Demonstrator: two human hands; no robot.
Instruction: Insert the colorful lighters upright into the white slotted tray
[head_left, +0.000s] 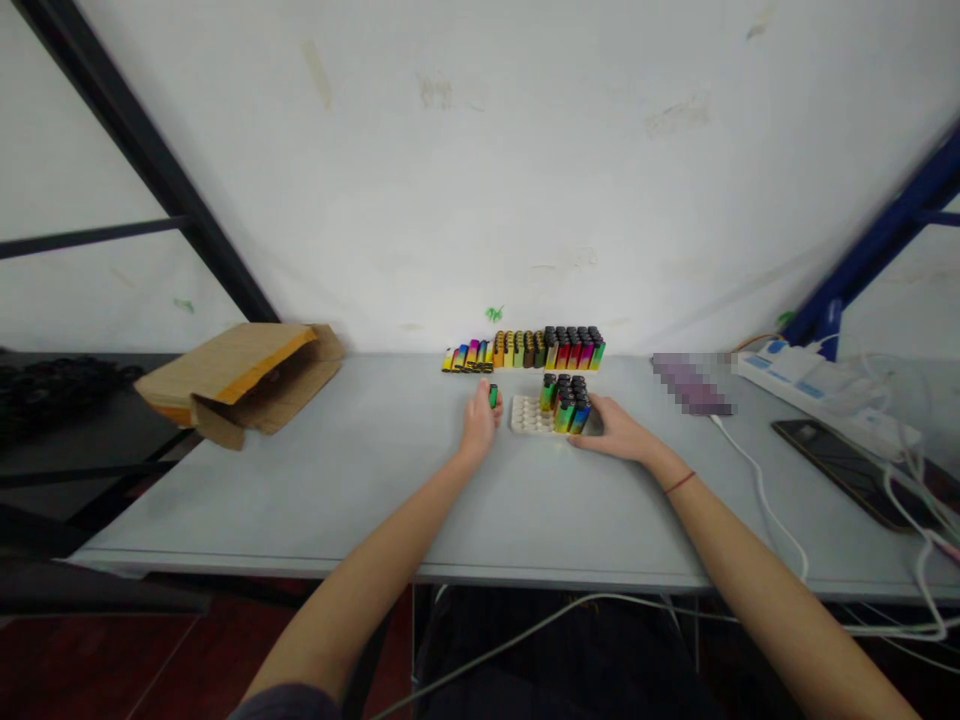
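Observation:
My left hand (480,415) is closed on a small green lighter (493,396), held upright just left of a white tray (525,415) with round holes. Several rainbow-coloured lighters (566,402) with black tops stand in the tray's right part. My right hand (611,428) rests on the grey table (375,470) against the tray's right side, fingers curled at its edge. A long row of more coloured lighters (529,350) lines the back of the table by the wall; those at its left end lie tilted.
An open cardboard box (240,375) lies on its side at the left back. At the right lie a power strip (802,375), a dark phone (847,455), white cables (765,500) and a blurred purple object (690,383). Dark metal frame bars stand left and right.

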